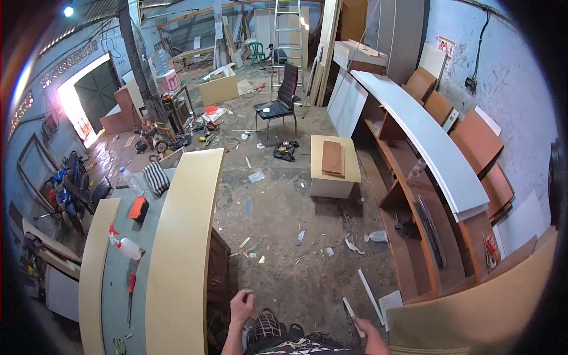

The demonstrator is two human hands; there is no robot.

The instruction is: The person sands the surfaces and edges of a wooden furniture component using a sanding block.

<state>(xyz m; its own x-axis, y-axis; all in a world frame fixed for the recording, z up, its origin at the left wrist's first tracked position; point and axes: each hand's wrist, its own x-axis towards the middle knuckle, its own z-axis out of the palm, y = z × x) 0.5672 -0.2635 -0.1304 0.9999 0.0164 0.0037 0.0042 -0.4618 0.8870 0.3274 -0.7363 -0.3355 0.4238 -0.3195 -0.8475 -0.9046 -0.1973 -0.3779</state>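
Observation:
My left hand [241, 306] is raised near the lower middle, beside the end of a long pale-yellow board [180, 254]. Its fingers are curled in and nothing shows in them. Lower right, my right hand [370, 332] is closed on a thin pale wooden strip [349, 309], which slants up and to the left from the fingers. On the floor near that hand lie a long white strip [371, 296] and a whitish flat piece [390, 306].
Left, a green worktop [118, 272] bears a screwdriver [131, 290], spray bottle [127, 247] and orange-black box [139, 209]. Right stands a long brown cabinet [408, 207] with a white top [432, 142]. Ahead are a small yellow-topped box [335, 188], black chair [281, 100], ladder [287, 47] and littered floor.

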